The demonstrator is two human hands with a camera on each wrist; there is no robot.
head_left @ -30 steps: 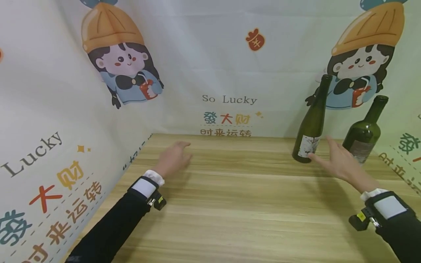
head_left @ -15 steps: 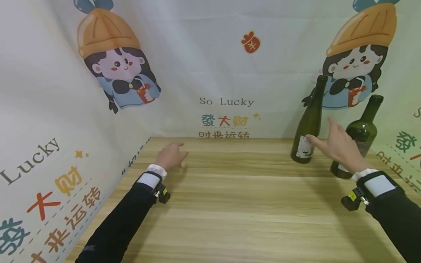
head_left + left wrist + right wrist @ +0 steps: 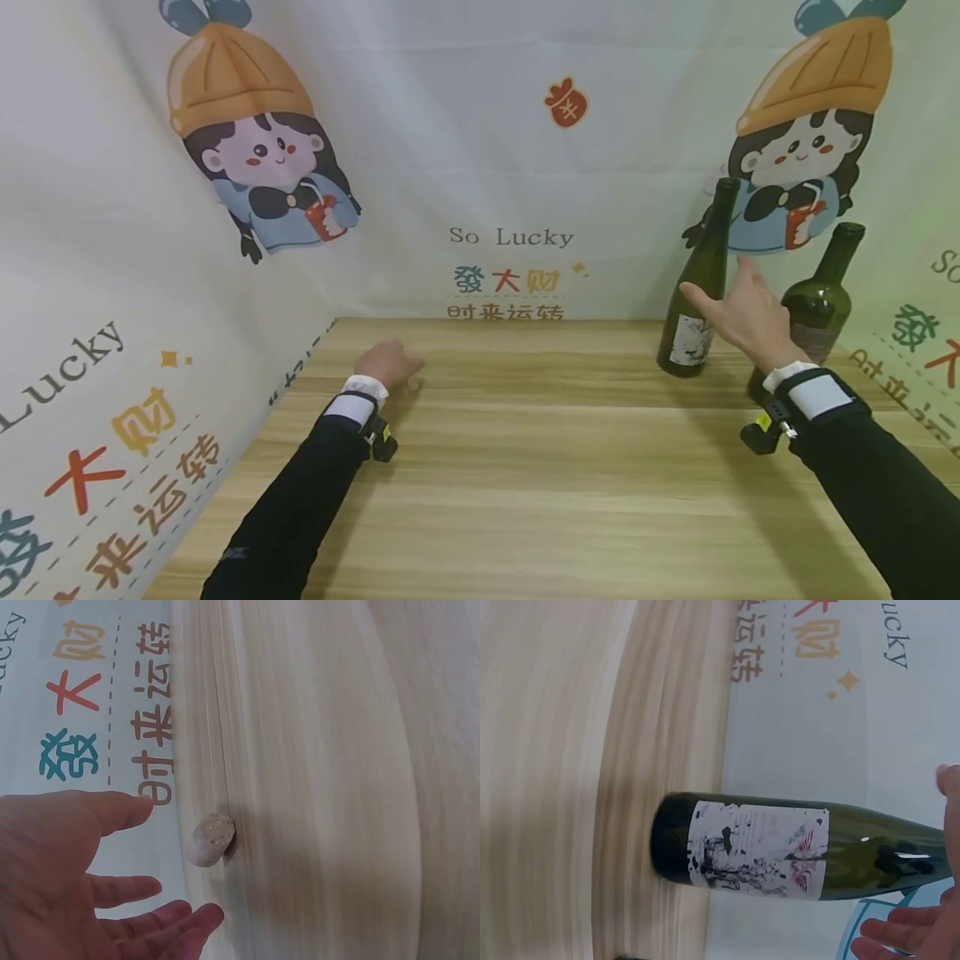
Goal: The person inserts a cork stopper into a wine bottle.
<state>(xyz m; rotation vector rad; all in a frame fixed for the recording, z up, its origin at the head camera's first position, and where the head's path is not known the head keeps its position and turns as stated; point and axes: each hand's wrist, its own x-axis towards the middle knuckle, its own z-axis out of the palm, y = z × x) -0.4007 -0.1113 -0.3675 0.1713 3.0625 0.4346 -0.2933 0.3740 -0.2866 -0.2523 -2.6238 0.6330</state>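
Observation:
My left hand (image 3: 386, 364) hovers low over the back left of the wooden table, thumb and fingers spread apart. Just beyond its fingertips, a small cork (image 3: 213, 840) lies on the tabletop; the left wrist view shows a gap between them. At the right, a tall slender green wine bottle (image 3: 692, 333) stands upright with a torn white label (image 3: 757, 847). My right hand (image 3: 750, 317) is held beside its upper body, thumb extended across it in the head view. The fingers are not wrapped round the glass; whether they touch it cannot be told.
A shorter, wider green wine bottle (image 3: 821, 296) stands right of the tall one, partly hidden by my right hand and wrist. A printed white cloth (image 3: 510, 167) hangs behind the table (image 3: 540, 467) and along both sides.
My right hand has risen from the tall bottle's base to its upper body. The left hand has shifted slightly, leaving it near the cork. The whole head view has drifted a little.

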